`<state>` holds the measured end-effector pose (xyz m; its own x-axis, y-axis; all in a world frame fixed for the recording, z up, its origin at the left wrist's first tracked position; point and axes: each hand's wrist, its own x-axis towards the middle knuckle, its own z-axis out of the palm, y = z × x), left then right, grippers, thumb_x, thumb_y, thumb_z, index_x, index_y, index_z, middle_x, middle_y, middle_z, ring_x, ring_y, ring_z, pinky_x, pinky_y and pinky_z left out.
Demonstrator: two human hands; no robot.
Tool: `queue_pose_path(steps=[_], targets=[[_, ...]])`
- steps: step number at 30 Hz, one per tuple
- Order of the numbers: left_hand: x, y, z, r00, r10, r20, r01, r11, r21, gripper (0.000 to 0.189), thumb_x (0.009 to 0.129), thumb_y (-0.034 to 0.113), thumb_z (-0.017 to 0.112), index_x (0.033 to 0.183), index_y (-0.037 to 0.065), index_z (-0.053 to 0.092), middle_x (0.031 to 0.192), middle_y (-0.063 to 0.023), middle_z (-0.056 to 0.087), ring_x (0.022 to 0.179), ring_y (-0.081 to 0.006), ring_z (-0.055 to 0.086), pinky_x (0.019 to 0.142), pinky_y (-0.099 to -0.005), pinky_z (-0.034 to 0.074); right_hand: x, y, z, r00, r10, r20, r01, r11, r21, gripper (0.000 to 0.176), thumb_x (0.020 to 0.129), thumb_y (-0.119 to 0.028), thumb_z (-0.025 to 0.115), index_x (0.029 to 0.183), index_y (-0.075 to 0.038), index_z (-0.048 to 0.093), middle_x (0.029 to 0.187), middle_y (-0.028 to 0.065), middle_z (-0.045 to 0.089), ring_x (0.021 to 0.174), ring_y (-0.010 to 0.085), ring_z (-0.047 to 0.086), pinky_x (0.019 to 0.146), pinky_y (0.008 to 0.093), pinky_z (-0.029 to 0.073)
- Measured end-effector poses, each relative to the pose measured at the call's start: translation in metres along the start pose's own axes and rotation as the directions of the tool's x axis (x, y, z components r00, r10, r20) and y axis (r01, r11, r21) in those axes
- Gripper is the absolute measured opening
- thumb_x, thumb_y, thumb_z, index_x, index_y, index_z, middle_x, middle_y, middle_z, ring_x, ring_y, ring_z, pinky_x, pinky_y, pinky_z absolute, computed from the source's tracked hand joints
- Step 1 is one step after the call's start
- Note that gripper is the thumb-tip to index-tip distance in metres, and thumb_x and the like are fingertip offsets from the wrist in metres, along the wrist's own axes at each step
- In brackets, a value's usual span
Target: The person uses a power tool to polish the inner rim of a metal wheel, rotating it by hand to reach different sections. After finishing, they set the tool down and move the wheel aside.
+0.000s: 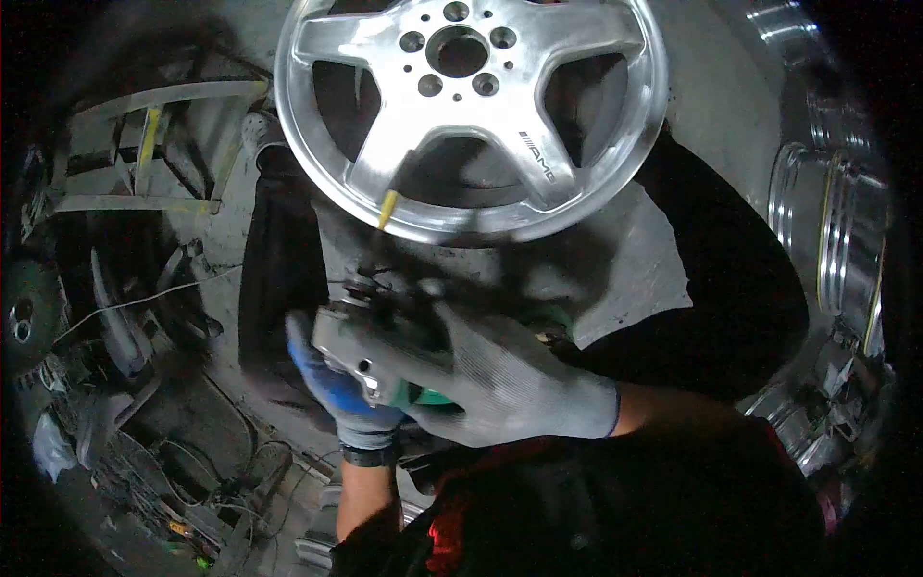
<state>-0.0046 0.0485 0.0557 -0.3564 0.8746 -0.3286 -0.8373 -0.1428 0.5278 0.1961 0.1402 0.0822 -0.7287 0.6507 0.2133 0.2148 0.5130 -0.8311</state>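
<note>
A green and silver power tool (370, 361) is between my two gloved hands, below a polished five-spoke wheel rim (461, 106). My left hand (351, 399), in a blue and white glove, is wrapped round the tool's metal head from the left. Across the top of the tool lies my right hand (510, 375), in a grey-white glove, its fingers bent against the tool's front end. What those fingertips touch is dark and blurred. A thin shaft with a yellow part (387, 210) shows between the tool and the rim's lower edge.
Metal frames (144, 202) stand on the left, with cables and scrap (202, 490) below them. More shiny rims (832, 226) line the right side. My legs (731, 260) flank the rim on the grey floor.
</note>
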Motion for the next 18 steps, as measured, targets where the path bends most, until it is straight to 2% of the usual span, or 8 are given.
queue_pose_path(steps=[2, 5, 8, 11, 14, 15, 16, 18], targets=[[0.0, 0.007, 0.015, 0.99, 0.033, 0.138, -0.021, 0.996, -0.088, 0.061, 0.104, 0.012, 0.048, 0.16, 0.011, 0.024, 0.155, -0.0161, 0.043, 0.131, -0.0315, 0.053, 0.116, -0.0474, 0.04, 0.02, -0.01, 0.003, 0.996, -0.014, -0.093, 0.024, 0.994, 0.111, 0.086, 0.085, -0.031, 0.07, 0.16, -0.017, 0.03, 0.121, 0.0251, 0.06, 0.093, 0.0373, 0.063, 0.078, 0.0488, 0.055], [-0.009, 0.014, 0.031, 0.99, 0.082, 0.112, 0.004, 0.79, -0.613, 0.087, 0.099, 0.069, 0.041, 0.158, 0.006, 0.032, 0.158, -0.0157, 0.04, 0.142, -0.0343, 0.042, 0.121, -0.0484, 0.031, 0.029, -0.037, -0.003, 0.993, 0.016, -0.116, 0.003, 0.987, 0.16, 0.083, 0.087, -0.034, 0.071, 0.158, -0.014, 0.034, 0.12, 0.0253, 0.059, 0.095, 0.0384, 0.065, 0.08, 0.0475, 0.056], [-0.021, 0.0, 0.018, 0.965, 0.189, 0.184, -0.016, 0.737, -0.676, 0.093, 0.096, 0.074, 0.04, 0.16, 0.008, 0.028, 0.159, -0.0155, 0.037, 0.144, -0.0366, 0.038, 0.122, -0.0482, 0.027, 0.032, -0.04, 0.016, 0.991, 0.044, -0.126, -0.022, 0.985, 0.171, 0.08, 0.09, -0.037, 0.072, 0.157, -0.013, 0.037, 0.109, 0.0238, 0.06, 0.087, 0.0382, 0.068, 0.075, 0.0461, 0.057], [-0.027, 0.0, -0.009, 0.994, -0.038, 0.103, 0.086, 0.854, -0.513, 0.089, 0.095, 0.07, 0.045, 0.159, 0.01, 0.031, 0.156, -0.0138, 0.041, 0.141, -0.034, 0.042, 0.12, -0.0475, 0.03, 0.022, -0.039, 0.033, 0.984, 0.053, -0.173, -0.036, 0.994, 0.102, 0.079, 0.091, -0.036, 0.07, 0.157, -0.013, 0.036, 0.106, 0.0248, 0.06, 0.082, 0.038, 0.068, 0.072, 0.0458, 0.057], [-0.027, -0.017, -0.023, 0.977, -0.208, -0.04, 0.168, 0.878, -0.448, 0.08, 0.095, 0.063, 0.049, 0.155, 0.011, 0.039, 0.151, -0.012, 0.049, 0.136, -0.0311, 0.048, 0.117, -0.0471, 0.034, 0.013, -0.037, 0.032, 0.984, 0.18, -0.013, -0.179, 0.981, 0.073, 0.077, 0.091, -0.034, 0.07, 0.157, -0.012, 0.036, 0.106, 0.0281, 0.06, 0.088, 0.0414, 0.069, 0.074, 0.0476, 0.058], [-0.023, -0.021, -0.024, 0.971, -0.133, -0.199, 0.164, 0.975, 0.149, 0.077, 0.095, 0.062, 0.05, 0.153, 0.012, 0.043, 0.149, -0.0129, 0.051, 0.135, -0.0318, 0.05, 0.116, -0.0476, 0.036, 0.013, -0.037, 0.029, 0.97, 0.239, 0.052, -0.243, 0.968, 0.071, 0.077, 0.091, -0.031, 0.07, 0.157, -0.011, 0.037, 0.109, 0.0293, 0.06, 0.09, 0.0431, 0.068, 0.076, 0.0484, 0.058], [-0.023, -0.024, -0.028, 0.97, -0.131, -0.204, 0.161, 0.977, 0.137, 0.077, 0.095, 0.062, 0.05, 0.153, 0.012, 0.043, 0.149, -0.0129, 0.051, 0.135, -0.0318, 0.05, 0.116, -0.0476, 0.036, 0.014, -0.037, 0.029, 0.948, 0.296, 0.119, -0.305, 0.95, 0.066, 0.077, 0.09, -0.029, 0.071, 0.156, -0.01, 0.037, 0.112, 0.0305, 0.059, 0.091, 0.0448, 0.068, 0.077, 0.0493, 0.058], [-0.023, -0.032, -0.032, 0.973, -0.228, -0.028, 0.21, 0.933, -0.292, 0.078, 0.095, 0.063, 0.05, 0.154, 0.012, 0.041, 0.15, -0.0137, 0.05, 0.134, -0.0325, 0.05, 0.116, -0.0481, 0.037, 0.013, -0.031, 0.04, 0.971, 0.24, -0.008, -0.238, 0.968, 0.08, 0.079, 0.087, -0.024, 0.073, 0.156, -0.009, 0.037, 0.116, 0.0318, 0.059, 0.091, 0.045, 0.068, 0.077, 0.0491, 0.058]])
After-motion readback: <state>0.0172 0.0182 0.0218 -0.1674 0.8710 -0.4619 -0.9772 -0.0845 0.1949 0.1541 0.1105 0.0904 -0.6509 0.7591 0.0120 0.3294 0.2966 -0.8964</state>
